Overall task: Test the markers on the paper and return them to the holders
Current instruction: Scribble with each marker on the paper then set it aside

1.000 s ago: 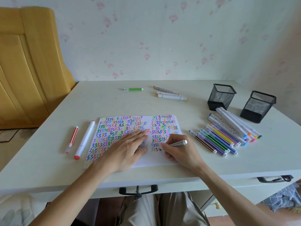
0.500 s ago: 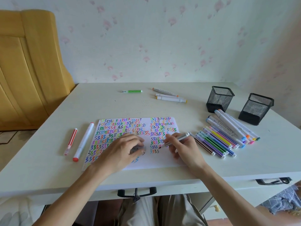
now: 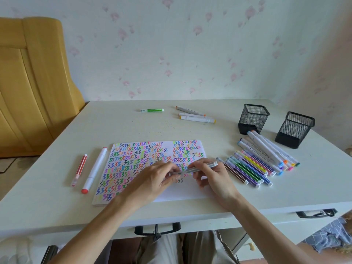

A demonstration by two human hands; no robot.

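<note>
Holding: we find the grey-barrelled marker [image 3: 198, 168] held level just above the white paper sheet covered in coloured zigzag marks [image 3: 152, 161], with both hands on it.
Right hand: the right hand [image 3: 213, 176] grips the marker's barrel near its capped outer end.
Left hand: the left hand [image 3: 154, 180] pinches the marker's inner end; we judge a cap is being pressed on there, though the fingers hide the joint.
Reason for the hold: in our judgement the marker is kept horizontal so the two hands can push toward each other and seat the cap squarely.
Paper: it lies flat on the white counter [image 3: 190, 128], unweighted by either hand; its lower right corner is blank.
Holders: two black wire-mesh square holders [image 3: 253, 119] stand at the far right, well apart from the hands; whether anything is inside we cannot tell.
Row of markers: a row of slim coloured markers and thicker white-barrelled ones [image 3: 261, 161] lies between the paper and the holders, directly across the path to them; a hand must lift over it.
Left side: a red-striped slim marker [image 3: 80, 169] and a white marker with a red cap [image 3: 94, 169] lie just beside the paper's left edge.
Far side: a green-striped marker [image 3: 152, 110] and three white markers with orange and yellow ends [image 3: 196, 116] lie apart near the wall.
Surroundings: a yellow wooden panel [image 3: 32, 82] stands beyond the counter's left end.
Progress: many markers lie loose on the counter, so we judge much returning remains.
</note>
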